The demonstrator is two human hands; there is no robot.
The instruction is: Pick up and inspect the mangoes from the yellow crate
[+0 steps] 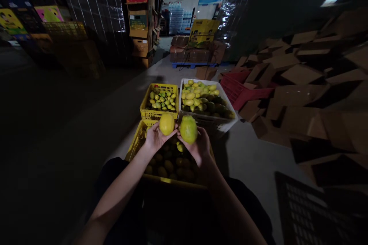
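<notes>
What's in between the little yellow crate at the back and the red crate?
A white crate of yellow and green fruit. The head view shows it.

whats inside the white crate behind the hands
The white crate holds a heap of yellow and green lemons, the nearer ones in shadow. Its bottom and whatever lies under the top layer are covered by the fruit.
</notes>
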